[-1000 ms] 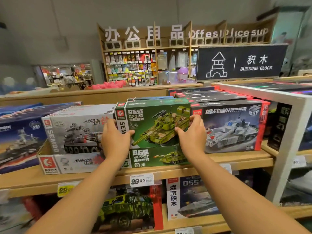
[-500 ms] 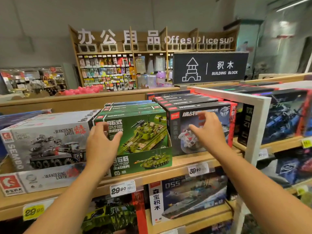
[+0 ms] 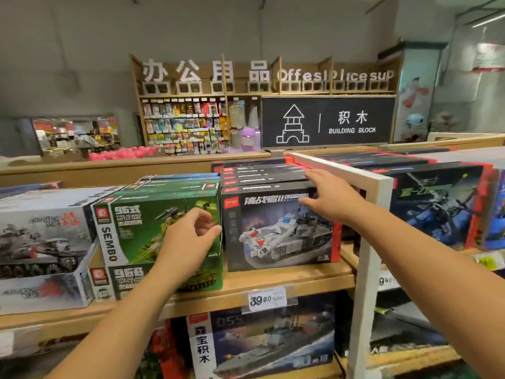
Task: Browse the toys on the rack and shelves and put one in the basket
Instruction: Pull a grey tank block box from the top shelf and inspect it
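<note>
Shelf (image 3: 273, 280): right hand (image 3: 332, 203) fingers (image 3: 314, 175) atop dark box (image 3: 278, 231).

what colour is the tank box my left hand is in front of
Green, with a white side strip reading SEMBO: the green cardboard tank box behind your left hand, in the head view.

Wooden shelf (image 3: 287, 280), green tank box (image 3: 153, 222) beside dark white-tank box (image 3: 276, 231), grey box (image 3: 41, 236) leftmost

Two hands: left (image 3: 188, 239), right (image 3: 332, 201). One green tank box (image 3: 153, 228) over one smaller green box (image 3: 120, 280). One dark-fronted tank box (image 3: 273, 228); four like tops (image 3: 259, 177) visible behind. One hanging sign (image 3: 328, 121). One readable price tag (image 3: 266, 298).
</note>
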